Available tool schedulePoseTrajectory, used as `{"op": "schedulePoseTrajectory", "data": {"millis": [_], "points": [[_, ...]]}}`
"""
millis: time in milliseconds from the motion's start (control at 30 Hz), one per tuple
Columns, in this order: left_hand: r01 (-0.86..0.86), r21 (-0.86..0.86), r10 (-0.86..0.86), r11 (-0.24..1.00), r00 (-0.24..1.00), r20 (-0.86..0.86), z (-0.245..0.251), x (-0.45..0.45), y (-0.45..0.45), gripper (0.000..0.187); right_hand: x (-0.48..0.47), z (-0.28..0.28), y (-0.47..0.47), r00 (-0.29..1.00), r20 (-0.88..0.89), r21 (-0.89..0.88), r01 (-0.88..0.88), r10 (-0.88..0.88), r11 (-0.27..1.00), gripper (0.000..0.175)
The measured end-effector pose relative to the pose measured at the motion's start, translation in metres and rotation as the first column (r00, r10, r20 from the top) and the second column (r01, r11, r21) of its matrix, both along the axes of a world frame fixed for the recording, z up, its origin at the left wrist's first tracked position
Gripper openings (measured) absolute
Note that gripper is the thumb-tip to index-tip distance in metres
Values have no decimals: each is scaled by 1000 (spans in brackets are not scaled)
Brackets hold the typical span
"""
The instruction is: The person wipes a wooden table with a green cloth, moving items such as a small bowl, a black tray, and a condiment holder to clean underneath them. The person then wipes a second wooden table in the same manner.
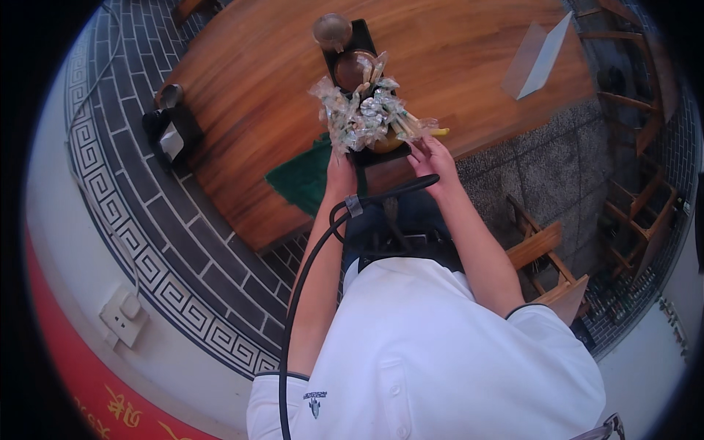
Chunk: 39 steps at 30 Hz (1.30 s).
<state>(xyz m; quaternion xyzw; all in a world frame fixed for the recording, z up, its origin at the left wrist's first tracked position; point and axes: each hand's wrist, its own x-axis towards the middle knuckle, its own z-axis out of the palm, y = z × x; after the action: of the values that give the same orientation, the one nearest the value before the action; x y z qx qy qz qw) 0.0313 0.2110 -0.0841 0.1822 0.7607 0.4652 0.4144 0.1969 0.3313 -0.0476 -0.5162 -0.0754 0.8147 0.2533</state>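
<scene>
A narrow black tray (361,36) extends away from me over the wooden table. At its near end is a heap of plastic-wrapped utensils (363,118), seemingly chopsticks, above a yellowish round container (388,143). Farther along stand a round brown-lidded jar (352,70) and a clear round container (332,32). My left hand (342,175) grips the tray's near left side, its fingertips partly hidden by the wrappers. At the near right corner, my right hand (434,164) holds the tray's edge, fingers against the wrappers. Left of the tray lies a dark green cloth (301,175).
The wooden table (253,110) runs beneath everything. A folded clear sign holder (539,60) stands at its far right. A black tissue box (179,137) and a small jar (169,96) sit by the wall. Wooden chairs (536,247) stand right; a black cable (308,275) crosses my left arm.
</scene>
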Motion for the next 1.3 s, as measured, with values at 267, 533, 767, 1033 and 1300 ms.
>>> {"op": "schedulePoseTrajectory", "data": {"millis": [267, 533, 767, 1033, 1300], "points": [[-343, -51, 308, 938, 758, 575, 52, 3, -1, 38, 11, 15, 12, 993, -97, -71, -72, 65, 995, 36], [-94, 232, -5, 968, 919, 394, 72, 14, 11, 46, 13, 33, 19, 994, -84, -70, -71, 65, 995, 27], [-116, 69, 79, 991, 911, 404, 53, 13, 8, 28, 29, 42, 39, 985, -164, 14, 48, -45, 999, 23], [-92, 29, 72, 995, 909, 409, 52, 12, 4, 23, 62, 35, 53, 983, -21, 36, 181, -180, 983, 18], [-11, 82, -13, 997, 956, 293, 74, 16, 7, 47, 52, 35, 32, 977, -95, -19, 189, -190, 982, 25]]}}
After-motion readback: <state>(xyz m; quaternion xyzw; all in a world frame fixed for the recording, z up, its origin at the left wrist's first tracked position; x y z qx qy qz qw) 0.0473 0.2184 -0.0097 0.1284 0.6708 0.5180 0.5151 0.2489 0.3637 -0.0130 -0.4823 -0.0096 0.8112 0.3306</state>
